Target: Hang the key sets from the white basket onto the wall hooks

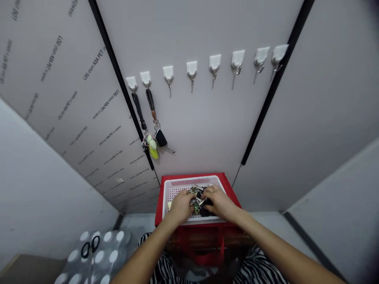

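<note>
My left hand [181, 206] and my right hand [217, 201] both reach down into a white perforated plastic basket [189, 182]. The fingers of both hands rest among a tangle of metal keys and small trinkets [197, 193]. A black object [205, 210] lies under my right fingertips. Whether either hand grips anything is hidden by the fingers. The basket sits on a red stool or crate [229, 193].
Several white adhesive hooks [214, 63] run across the wall ahead. Two key sets [152, 146] hang from the left ones. Printed panels flank the wall. At lower left stands a plastic-wrapped pack of white-capped bottles [97, 256]. Zebra-striped cloth [166, 268] covers my lap.
</note>
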A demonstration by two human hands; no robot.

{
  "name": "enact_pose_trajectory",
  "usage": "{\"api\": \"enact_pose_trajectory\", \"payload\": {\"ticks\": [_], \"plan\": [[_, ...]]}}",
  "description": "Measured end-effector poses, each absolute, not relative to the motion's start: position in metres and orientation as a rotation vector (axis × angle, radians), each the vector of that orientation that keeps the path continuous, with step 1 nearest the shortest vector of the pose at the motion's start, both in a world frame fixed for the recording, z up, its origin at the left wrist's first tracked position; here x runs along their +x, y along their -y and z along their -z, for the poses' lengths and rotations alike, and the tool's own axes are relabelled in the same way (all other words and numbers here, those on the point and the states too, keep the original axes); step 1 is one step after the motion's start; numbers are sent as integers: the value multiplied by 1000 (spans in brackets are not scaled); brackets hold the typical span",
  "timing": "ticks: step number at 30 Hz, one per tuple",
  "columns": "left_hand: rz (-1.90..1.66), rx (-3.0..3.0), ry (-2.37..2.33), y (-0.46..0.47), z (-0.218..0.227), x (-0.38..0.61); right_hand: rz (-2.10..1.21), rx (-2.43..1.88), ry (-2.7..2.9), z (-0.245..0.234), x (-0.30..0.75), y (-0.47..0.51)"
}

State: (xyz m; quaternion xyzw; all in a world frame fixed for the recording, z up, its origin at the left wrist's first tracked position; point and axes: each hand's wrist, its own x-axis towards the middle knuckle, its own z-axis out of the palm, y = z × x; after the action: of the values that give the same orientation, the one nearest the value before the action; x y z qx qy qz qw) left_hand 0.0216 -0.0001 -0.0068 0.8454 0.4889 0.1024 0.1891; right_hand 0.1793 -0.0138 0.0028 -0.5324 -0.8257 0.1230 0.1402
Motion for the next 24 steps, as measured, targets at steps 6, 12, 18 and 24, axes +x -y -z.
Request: {"api": "enact_pose_trajectory", "payload": {"ticks": [6,12,18,24], "plan": [[-306,2263,-1481,-7,11,9,-270,-1575,2529,-3,169,11],[-309,2227,-1555,-8,15,5,-236,-1608,2593,-4,159,9],[-430,2242,-1516,-8,13,7,-237,-1621,2605,-7,159,11],[-576,2089,-1561,-14,4,6,-213,-1637,2618,-6,147,9]]}}
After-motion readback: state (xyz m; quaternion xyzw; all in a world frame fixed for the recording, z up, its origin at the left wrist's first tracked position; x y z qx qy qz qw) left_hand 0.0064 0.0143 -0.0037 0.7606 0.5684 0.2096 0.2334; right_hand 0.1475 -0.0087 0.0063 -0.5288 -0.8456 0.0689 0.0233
